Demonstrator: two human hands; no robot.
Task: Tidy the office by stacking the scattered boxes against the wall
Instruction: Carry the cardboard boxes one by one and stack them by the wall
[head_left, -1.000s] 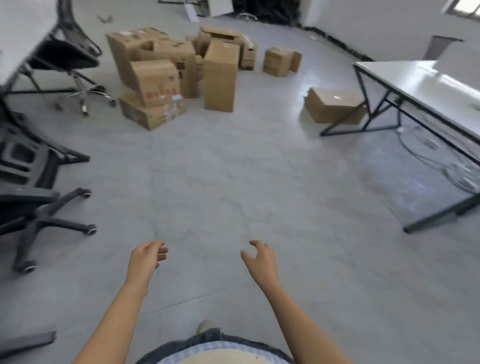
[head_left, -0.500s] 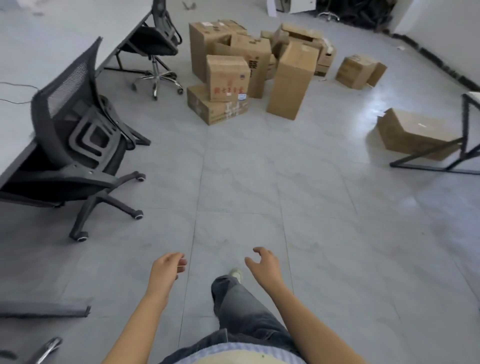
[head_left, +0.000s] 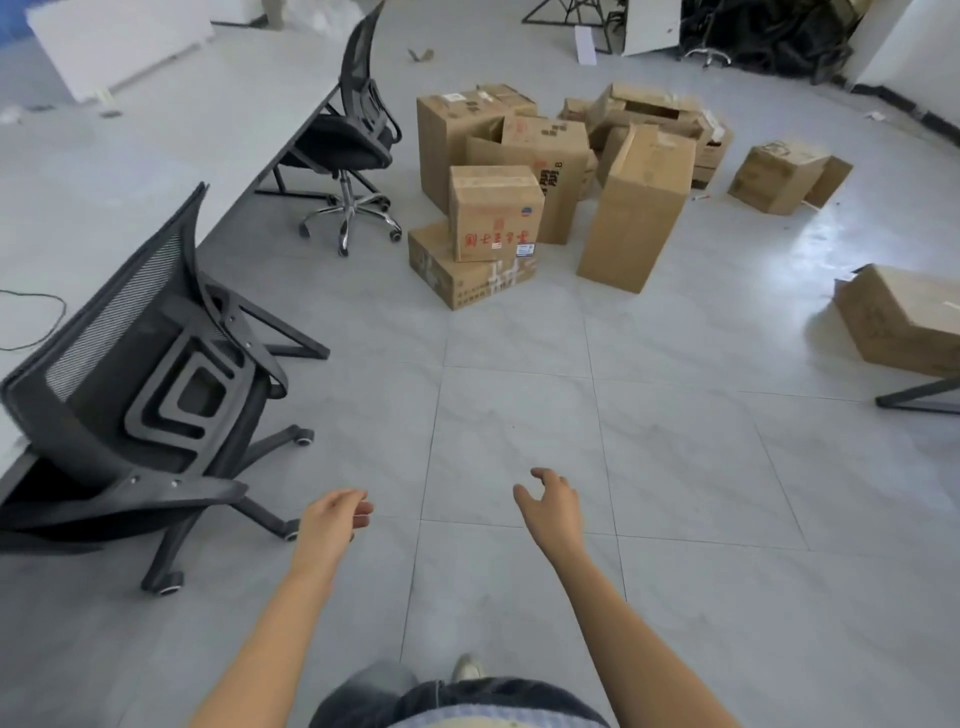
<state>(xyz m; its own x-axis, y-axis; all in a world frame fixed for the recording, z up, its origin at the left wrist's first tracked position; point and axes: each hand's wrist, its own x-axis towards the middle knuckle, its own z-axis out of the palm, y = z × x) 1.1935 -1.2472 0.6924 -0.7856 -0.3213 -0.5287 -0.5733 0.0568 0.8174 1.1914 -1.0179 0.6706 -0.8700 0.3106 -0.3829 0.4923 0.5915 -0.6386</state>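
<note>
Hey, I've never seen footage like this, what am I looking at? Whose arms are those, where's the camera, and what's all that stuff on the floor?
No machine here: a person wears a wide-angle camera on the head, looking forward and down, so the bare arms at the bottom are their own. The left hand and right hand hang in front, fingers loosely curled, holding nothing. Ahead on the grey tiled floor sits a cluster of cardboard boxes; a box with red print rests on a flatter box, and a tall box stands upright beside them. A lone box lies apart at the right. At the left, a near office chair and a far office chair stand by a long white desk.
</note>
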